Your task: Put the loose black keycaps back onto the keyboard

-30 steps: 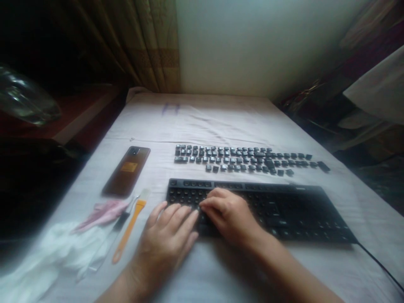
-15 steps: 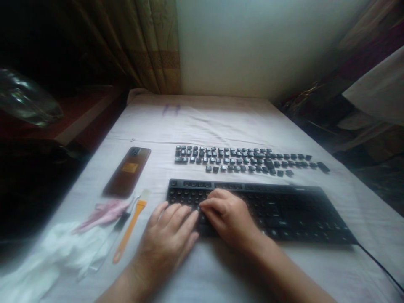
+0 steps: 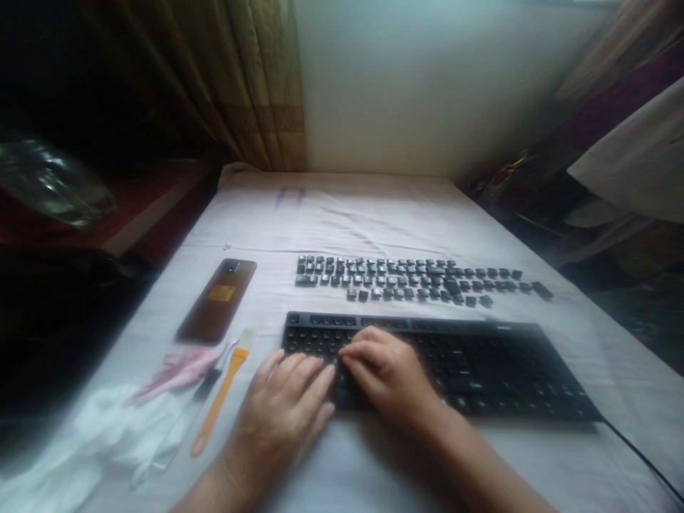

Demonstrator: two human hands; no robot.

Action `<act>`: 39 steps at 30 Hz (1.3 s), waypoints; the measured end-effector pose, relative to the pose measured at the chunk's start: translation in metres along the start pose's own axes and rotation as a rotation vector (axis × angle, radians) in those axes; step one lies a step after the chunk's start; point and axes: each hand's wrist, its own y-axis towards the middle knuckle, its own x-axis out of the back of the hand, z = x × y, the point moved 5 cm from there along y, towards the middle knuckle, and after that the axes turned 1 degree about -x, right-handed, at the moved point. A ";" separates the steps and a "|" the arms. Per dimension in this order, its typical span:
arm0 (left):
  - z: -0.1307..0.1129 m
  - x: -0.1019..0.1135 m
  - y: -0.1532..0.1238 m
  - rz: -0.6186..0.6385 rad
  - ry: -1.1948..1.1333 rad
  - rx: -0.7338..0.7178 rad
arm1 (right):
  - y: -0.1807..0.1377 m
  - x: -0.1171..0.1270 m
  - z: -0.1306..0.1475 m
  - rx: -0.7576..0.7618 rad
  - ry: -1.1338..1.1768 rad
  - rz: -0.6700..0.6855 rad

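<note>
On kbd [image 3: 481,363] left: L hand [image 3: 283,407] fingers open; R hand [image 3: 389,374] curled, grip unclear.

Loose items on the sheet [image 3: 374,214]
Phone [image 3: 216,301] lies face down; orange brush [image 3: 219,399], pink cloth [image 3: 174,367] and white cloth [image 3: 107,434] lie nearer.

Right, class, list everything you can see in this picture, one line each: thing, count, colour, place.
Keyboard: one, black, front middle of the sheet.
Loose key caps: many, black, in rows behind the keyboard.
Phone: one, brown, face down, left of the key caps.
Brush: one, orange handle, left of the keyboard.
Pink item: one, beside the brush; blurred.
Cloth: one, white, front left.
Cable: one, black, front right.
Sheet: one, white, under everything.
Curtain: one, beige, back left.
Left hand: flat, fingers on the keyboard's left end.
Right hand: curled, on the keyboard.
</note>
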 end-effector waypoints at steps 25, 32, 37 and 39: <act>0.006 0.000 -0.001 -0.132 -0.005 -0.037 | 0.081 0.027 -0.039 -0.106 -0.778 0.212; 0.007 0.000 -0.003 -0.158 -0.020 -0.028 | 0.086 0.019 -0.043 -0.089 -0.793 0.272; 0.007 0.000 -0.002 -0.134 -0.009 -0.049 | 0.090 0.015 -0.040 -0.077 -0.778 0.288; 0.007 0.001 -0.002 -0.120 -0.001 -0.056 | 0.091 0.015 -0.039 -0.078 -0.768 0.285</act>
